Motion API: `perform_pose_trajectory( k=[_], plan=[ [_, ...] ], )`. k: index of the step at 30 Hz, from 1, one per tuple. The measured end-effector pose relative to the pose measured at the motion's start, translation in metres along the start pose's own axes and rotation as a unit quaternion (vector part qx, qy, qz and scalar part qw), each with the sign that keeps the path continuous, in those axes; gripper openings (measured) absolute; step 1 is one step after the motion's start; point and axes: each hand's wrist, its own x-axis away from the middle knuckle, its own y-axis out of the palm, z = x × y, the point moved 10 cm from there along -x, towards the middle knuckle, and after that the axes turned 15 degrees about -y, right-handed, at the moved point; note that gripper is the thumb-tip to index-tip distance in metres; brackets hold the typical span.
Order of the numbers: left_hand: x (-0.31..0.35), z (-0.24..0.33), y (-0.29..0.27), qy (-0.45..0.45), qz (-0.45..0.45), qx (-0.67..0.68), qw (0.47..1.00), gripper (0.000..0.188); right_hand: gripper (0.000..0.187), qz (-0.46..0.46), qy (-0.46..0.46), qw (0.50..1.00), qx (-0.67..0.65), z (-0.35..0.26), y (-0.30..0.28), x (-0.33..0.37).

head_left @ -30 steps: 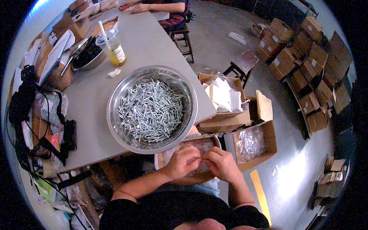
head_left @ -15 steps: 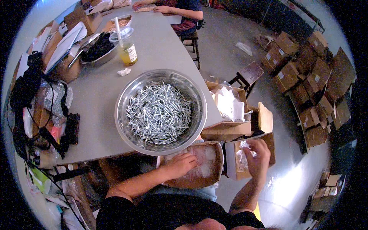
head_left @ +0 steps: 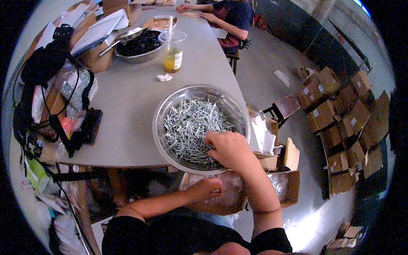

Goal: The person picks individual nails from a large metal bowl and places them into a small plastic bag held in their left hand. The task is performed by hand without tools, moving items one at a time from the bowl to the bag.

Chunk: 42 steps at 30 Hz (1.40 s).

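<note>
A wide steel bowl (head_left: 159,142) filled with loose silvery screws (head_left: 189,127) stands at the table's near right corner. My right hand (head_left: 231,148) reaches over its near right rim, and its bent fingers press together into the screws. The fingertips are partly hidden. Closer to me, my left hand (head_left: 207,189) is curled closed above a shallow brown carton (head_left: 233,187) at my lap. Whatever may be inside its fingers is hidden. A small carton (head_left: 291,189) with clear plastic bags in it sits to the right, partly covered by my right forearm.
On the grey table (head_left: 127,123) stand a lidded drink cup (head_left: 173,57), a crumpled tissue (head_left: 164,77) and a basin of black parts (head_left: 142,44). Cables and bags crowd the left edge. Another person (head_left: 231,21) sits at the far end. Stacked cartons (head_left: 335,110) line the right.
My right hand has moved from the small carton on the right up and left into the bowl. My left hand has stayed over the lap carton, its fingers now curled. The whole view has shifted.
</note>
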Motion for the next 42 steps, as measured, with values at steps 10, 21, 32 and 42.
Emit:
perform_pose_trajectory(
  k=[10, 21, 32, 42],
  plan=[
    [0.011, 0.023, -0.023, -0.028, 0.055, -0.030, 0.998, 0.019, 0.019, 0.044, -0.114, 0.989, -0.078, -0.026, -0.006, -0.005],
    [0.013, 0.014, -0.034, -0.156, 0.016, -0.041, 0.987, 0.017, 0.032, 0.258, -0.012, 0.925, -0.278, -0.013, -0.046, 0.061],
    [0.008, 0.005, -0.030, -0.193, 0.032, 0.091, 0.976, 0.014, 0.035, 0.239, 0.126, 0.873, -0.406, 0.015, 0.049, 0.167],
    [-0.009, 0.024, -0.021, -0.103, 0.036, 0.183, 0.977, 0.014, 0.033, 0.343, 0.133, 0.849, -0.380, 0.032, 0.059, 0.191]
  ],
)
